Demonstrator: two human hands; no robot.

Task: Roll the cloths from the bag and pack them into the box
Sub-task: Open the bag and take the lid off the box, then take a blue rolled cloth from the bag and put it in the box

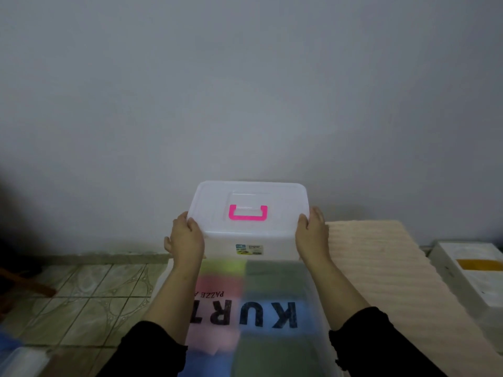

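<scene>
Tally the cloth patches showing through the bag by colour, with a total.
Seen through the clear bag below the box; blur makes borders uncertain.
Green cloth: 2
Blue cloth: 2
Pink cloth: 2
Yellow-green cloth: 1
Total: 7
</scene>
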